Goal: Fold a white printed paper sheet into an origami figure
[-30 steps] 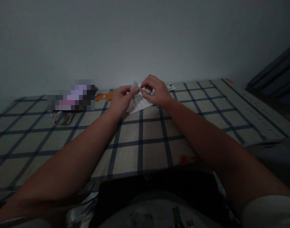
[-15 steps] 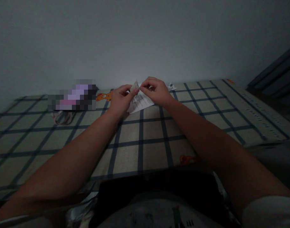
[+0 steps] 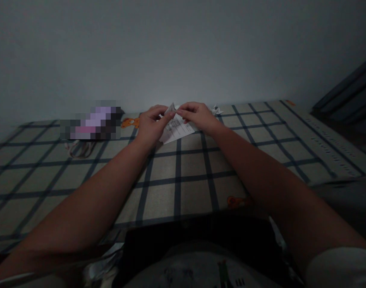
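Note:
Between my hands is a small piece of folded paper (image 3: 171, 108), whitish and standing up to a point. My left hand (image 3: 153, 123) pinches it from the left, thumb toward me. From the right, the thumb and fingertips of my right hand (image 3: 197, 116) are closed on its edge. Beneath them a printed white sheet (image 3: 178, 131) lies flat on the checked tablecloth, partly covered by my hands. Just beyond my right hand sits a crumpled or folded white paper piece (image 3: 215, 110); its exact shape is too small to tell.
The tablecloth (image 3: 191, 192) has dark blue lines and orange bear prints. At the left lies a blurred-out purple and dark object (image 3: 96, 120) with a pale looped cord (image 3: 79, 150) before it. A wall (image 3: 183, 52) rises behind the table. Something dark and slatted (image 3: 351, 92) stands at the right.
My right hand has lowered slightly, its fingers now flatter against the folded paper. The left hand has barely moved.

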The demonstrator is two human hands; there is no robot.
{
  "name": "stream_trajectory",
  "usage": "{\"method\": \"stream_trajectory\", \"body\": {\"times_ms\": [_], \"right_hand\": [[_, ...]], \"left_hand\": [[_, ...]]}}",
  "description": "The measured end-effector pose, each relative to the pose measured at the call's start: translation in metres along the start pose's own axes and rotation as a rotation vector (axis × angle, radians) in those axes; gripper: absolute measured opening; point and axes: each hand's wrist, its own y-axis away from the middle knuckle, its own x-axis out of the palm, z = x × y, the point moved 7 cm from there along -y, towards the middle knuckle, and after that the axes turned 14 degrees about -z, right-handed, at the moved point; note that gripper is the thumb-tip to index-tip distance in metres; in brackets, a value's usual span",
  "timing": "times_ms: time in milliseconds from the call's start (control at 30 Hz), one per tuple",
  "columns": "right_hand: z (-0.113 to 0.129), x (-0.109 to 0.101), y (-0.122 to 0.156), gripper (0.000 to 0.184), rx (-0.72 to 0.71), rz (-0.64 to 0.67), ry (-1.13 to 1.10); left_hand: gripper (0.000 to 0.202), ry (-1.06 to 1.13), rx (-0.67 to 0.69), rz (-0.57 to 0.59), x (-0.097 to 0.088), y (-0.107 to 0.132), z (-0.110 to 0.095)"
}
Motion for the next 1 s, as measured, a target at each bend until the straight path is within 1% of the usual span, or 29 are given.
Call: {"method": "stream_trajectory", "body": {"times_ms": [167, 300, 467, 567, 733, 867, 1000], "right_hand": [[0.002, -0.001, 0.001, 0.024, 0.035, 0.000, -0.018], [0.003, 0.001, 0.001, 0.018, 0.019, -0.004, 0.012], [0.004, 0.005, 0.000, 0.016, -0.032, -0.032, 0.036], [0.003, 0.004, 0.001, 0.018, -0.010, -0.037, 0.011], [0.002, 0.001, 0.002, 0.025, 0.039, -0.009, 0.025], [0.003, -0.001, 0.002, 0.023, 0.044, -0.021, 0.026], [0.000, -0.002, 0.001, 0.023, 0.072, -0.028, 0.004]], "left_hand": [[0.022, -0.037, -0.047, -0.021, -0.002, 0.000, 0.003], [0.018, -0.020, -0.110, -0.019, -0.001, 0.001, 0.008], [0.018, 0.094, -0.279, -0.036, 0.002, 0.005, 0.014], [0.021, 0.155, -0.360, -0.067, 0.003, 0.007, 0.016], [0.027, 0.148, -0.375, -0.056, 0.004, 0.008, 0.018], [0.027, 0.134, -0.393, -0.066, 0.003, 0.008, 0.019], [0.027, 0.126, -0.353, -0.062, 0.003, 0.007, 0.016]]}}
